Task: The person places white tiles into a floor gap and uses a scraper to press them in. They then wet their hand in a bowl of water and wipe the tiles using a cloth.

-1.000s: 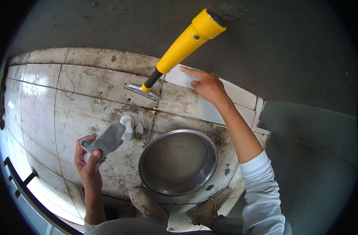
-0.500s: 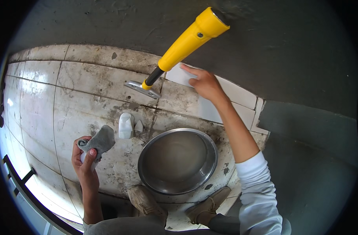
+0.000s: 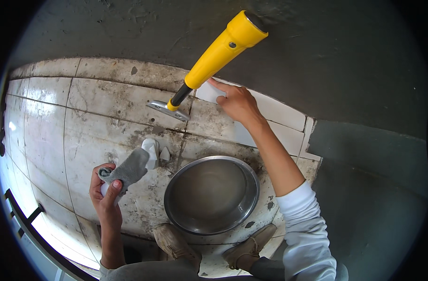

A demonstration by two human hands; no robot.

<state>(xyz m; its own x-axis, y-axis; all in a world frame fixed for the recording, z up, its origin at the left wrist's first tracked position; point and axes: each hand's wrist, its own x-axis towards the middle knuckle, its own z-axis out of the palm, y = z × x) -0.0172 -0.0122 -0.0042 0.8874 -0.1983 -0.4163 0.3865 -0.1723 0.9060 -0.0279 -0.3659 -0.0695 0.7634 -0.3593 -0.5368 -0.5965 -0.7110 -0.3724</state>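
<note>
While your left hand (image 3: 105, 199) grips the gray cloth (image 3: 132, 167), your right hand (image 3: 241, 104) points, looking empty.
The cloth's long side slants up and right. Farther that way, nearer your right hand, are the white tile (image 3: 205, 93) and yellow scraper (image 3: 214, 58).

Right hand (image 3: 240, 104): shifted left over the white tile (image 3: 207, 92), fingertip nearer the yellow handle (image 3: 218, 55).
Gray cloth (image 3: 131, 167): overlapped the white block (image 3: 151, 146) again.
</note>
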